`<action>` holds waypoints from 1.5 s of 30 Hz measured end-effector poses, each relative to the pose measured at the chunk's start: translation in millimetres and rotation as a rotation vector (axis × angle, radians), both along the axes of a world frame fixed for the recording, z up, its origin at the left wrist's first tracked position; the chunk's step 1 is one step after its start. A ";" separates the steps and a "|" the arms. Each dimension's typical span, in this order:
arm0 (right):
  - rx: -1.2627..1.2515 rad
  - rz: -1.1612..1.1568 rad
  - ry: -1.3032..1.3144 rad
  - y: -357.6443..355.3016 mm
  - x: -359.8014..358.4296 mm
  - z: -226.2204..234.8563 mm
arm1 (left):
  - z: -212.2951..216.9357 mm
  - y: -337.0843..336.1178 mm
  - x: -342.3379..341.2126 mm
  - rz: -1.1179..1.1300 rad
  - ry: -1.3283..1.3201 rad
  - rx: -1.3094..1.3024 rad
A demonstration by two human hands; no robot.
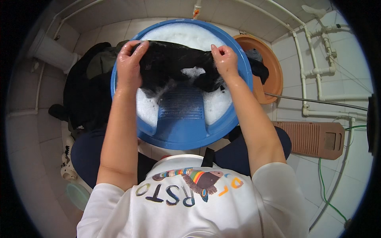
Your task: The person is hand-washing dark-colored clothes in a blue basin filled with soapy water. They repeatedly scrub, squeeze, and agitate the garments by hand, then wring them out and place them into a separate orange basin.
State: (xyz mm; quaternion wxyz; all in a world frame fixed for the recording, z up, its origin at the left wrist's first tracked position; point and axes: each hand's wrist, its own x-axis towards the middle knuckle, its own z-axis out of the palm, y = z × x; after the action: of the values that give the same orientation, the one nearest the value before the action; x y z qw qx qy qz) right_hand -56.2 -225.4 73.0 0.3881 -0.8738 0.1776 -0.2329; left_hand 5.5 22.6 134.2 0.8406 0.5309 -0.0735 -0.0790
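The left hand (130, 59) is pinching one end of the black cloth's (170, 61) upper edge between thumb and curled fingers, and the right hand (226, 61) is pinching the other end the same way. The cloth is hanging between the two sets of fingers, over the blue basin (181, 142), its lower part reaching the white suds (149, 113) and the ridged board (181, 105) on the body side of the fingers.

The wet-looking skin may be making these narrow grips slick, so an edge could be sliding loose and dropping into the foam. A hard tug could be throwing suds over the rim.

Left of the left fingers, a dark clothes pile (89, 85) is lying against the basin; whether it is joining the cloth behind that hand cannot be told, and if so, it could be snagging. Right of the right fingers, an orange-brown basin (274, 65) is crowding the rim. Farther right and nearer the body, a brown washboard (307, 139) is lying. Beyond the fingertips, an orange-handled tap (196, 13) is jutting down.
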 end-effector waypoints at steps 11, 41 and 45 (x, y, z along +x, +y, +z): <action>-0.480 0.472 0.595 8.1 -21.4 -31.7 | -90.4 1.6 -16.9 -0.553 -0.444 1.428; 1.233 0.413 0.115 44.0 6.3 32.2 | -91.6 -42.8 -48.5 -0.512 0.897 -0.375; 1.114 0.538 0.427 42.6 -1.9 29.9 | -87.3 -43.0 -34.6 -0.118 0.860 -0.829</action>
State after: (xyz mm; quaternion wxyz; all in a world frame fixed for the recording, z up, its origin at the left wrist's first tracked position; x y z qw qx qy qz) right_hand -58.2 -182.8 102.8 0.7838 -0.5828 0.1199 0.1779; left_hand -29.0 -20.4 47.0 0.9260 0.0744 0.2193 -0.2980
